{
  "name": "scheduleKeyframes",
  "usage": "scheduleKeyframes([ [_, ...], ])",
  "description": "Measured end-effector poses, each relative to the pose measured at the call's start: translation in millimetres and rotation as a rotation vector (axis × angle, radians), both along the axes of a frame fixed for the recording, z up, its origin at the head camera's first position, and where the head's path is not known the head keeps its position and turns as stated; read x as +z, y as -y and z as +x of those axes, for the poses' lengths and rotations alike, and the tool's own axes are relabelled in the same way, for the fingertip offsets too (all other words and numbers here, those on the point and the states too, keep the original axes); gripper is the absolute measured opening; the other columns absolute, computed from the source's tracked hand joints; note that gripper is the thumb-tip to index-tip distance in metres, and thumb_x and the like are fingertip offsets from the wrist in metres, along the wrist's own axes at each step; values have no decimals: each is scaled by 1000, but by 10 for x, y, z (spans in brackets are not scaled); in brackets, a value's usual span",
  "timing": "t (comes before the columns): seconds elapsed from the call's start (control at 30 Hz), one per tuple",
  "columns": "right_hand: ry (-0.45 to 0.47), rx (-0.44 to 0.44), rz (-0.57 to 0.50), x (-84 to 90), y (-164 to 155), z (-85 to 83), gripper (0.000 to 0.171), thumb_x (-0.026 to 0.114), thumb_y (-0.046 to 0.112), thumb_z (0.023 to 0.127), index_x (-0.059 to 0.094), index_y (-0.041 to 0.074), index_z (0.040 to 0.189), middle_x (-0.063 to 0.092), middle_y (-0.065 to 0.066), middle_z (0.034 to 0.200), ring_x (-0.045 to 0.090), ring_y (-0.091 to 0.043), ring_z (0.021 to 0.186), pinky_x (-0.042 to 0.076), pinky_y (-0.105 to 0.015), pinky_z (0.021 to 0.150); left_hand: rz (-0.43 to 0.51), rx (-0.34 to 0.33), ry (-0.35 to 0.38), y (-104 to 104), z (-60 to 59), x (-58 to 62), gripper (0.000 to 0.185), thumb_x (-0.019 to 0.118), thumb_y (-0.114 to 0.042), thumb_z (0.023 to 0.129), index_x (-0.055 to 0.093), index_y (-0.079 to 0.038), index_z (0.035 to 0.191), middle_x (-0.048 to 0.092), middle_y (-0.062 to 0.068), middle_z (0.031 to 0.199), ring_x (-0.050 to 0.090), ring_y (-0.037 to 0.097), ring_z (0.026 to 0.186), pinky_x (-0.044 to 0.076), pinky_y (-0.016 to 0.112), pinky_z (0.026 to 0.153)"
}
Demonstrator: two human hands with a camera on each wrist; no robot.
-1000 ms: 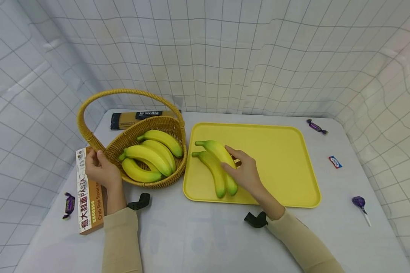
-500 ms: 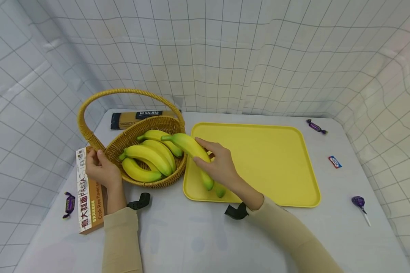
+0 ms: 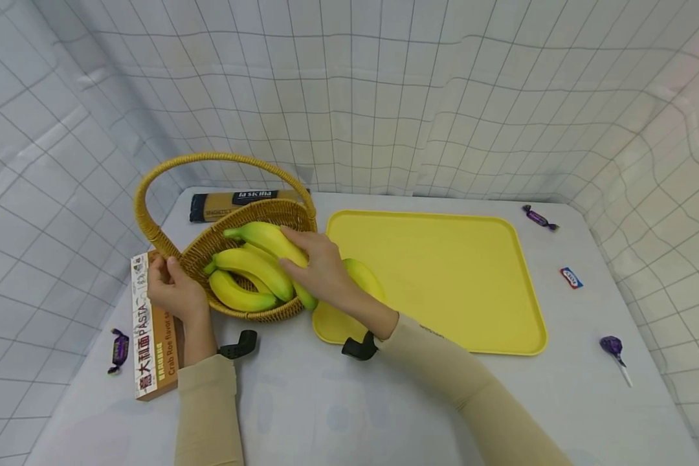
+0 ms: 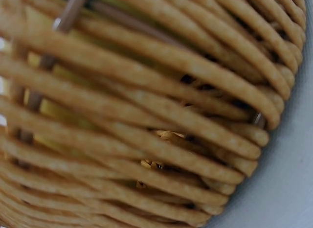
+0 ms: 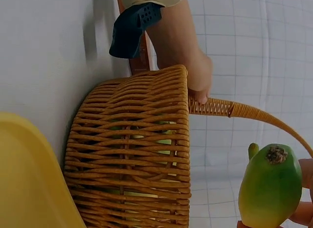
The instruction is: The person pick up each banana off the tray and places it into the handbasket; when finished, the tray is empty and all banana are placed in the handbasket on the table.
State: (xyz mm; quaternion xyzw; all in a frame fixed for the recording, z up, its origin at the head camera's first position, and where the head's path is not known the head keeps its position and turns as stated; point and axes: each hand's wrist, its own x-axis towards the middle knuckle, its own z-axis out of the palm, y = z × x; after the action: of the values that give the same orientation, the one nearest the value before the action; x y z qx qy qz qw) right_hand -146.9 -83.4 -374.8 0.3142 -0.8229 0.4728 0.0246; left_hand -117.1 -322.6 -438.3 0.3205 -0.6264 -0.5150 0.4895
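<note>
Head view: right hand (image 3: 320, 268) has its grip curled over a pair of joined bananas (image 3: 268, 238), fingers wrapped across the upper one. The stem end of the pair points away from the grip, toward the far side of the wicker basket (image 3: 250, 220); the other end trails back under the palm, over the near-left corner of the yellow tray (image 3: 472, 272). The held pair sits over the basket's rim, just above three more bananas (image 3: 247, 268) lying inside the basket. Whether the held pair touches them cannot be told.

Left hand (image 3: 171, 291) grips the basket at the base of its handle (image 3: 151, 226), fingers curled round the weave on the outer side. A pasta box (image 3: 151, 330) lies flat on the counter (image 3: 338, 401) directly beneath this hand.

Right wrist view: green blossom end of a banana (image 5: 270, 186) shows close to the lens with fingertips at the frame edge; beyond it the basket wall (image 5: 132, 149) and the left hand (image 5: 195, 74) at the handle.

Left wrist view: only woven basket wall (image 4: 156, 120) close up, with yellow visible through the gaps.

Beyond the grips: a dark pasta packet (image 3: 239, 200) behind the basket; wrapped sweets (image 3: 538, 215) and a purple lollipop (image 3: 614, 349) well to the far side of the tray; another wrapped sweet (image 3: 118, 349) outside the pasta box.
</note>
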Motion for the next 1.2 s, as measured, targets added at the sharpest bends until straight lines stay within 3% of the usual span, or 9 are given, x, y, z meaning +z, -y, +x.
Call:
scheduleKeyframes([
  [0.17, -37, -3, 29, -17, 198, -65, 53, 64, 17, 93, 49, 5, 143, 60, -13, 136, 57, -26, 122, 41, -37, 101, 4, -2, -2, -10, 5, 14, 26, 53, -14, 100, 67, -1, 118, 67, 12, 115, 59, 7, 105, 45, 21, 92],
  [0.53, -22, -44, 105, -93, 433, -257, 52, 61, 20, 96, 47, 6, 144, 59, -11, 138, 55, -26, 126, 42, -38, 105, -13, -3, 4, 18, -6, -26, 26, 54, -16, 100, 67, -2, 118, 67, 11, 115, 59, 7, 104, 45, 21, 92],
  [0.93, 187, -59, 117, -257, 545, -350, 51, 58, 15, 98, 44, 7, 146, 55, -14, 140, 51, -29, 130, 27, -45, 116, 0, -16, 9, 13, -1, -40, 28, 53, -16, 101, 65, -3, 122, 66, 12, 119, 58, 8, 109, 45, 22, 95],
  [1.1, 217, -80, 127, -335, 599, -365, 50, 57, 16, 98, 45, 7, 145, 55, -14, 140, 49, -29, 131, 23, -47, 118, -8, -11, -8, 15, -5, -40, 27, 54, -16, 100, 67, -2, 119, 66, 12, 116, 59, 8, 105, 45, 22, 92],
  [1.2, 210, -62, 149, -362, 620, -371, 49, 58, 16, 98, 46, 7, 144, 55, -14, 140, 48, -29, 132, 26, -47, 117, -9, -11, -17, 19, -5, -38, 26, 54, -15, 100, 67, -2, 118, 67, 13, 115, 59, 8, 104, 45, 21, 91],
])
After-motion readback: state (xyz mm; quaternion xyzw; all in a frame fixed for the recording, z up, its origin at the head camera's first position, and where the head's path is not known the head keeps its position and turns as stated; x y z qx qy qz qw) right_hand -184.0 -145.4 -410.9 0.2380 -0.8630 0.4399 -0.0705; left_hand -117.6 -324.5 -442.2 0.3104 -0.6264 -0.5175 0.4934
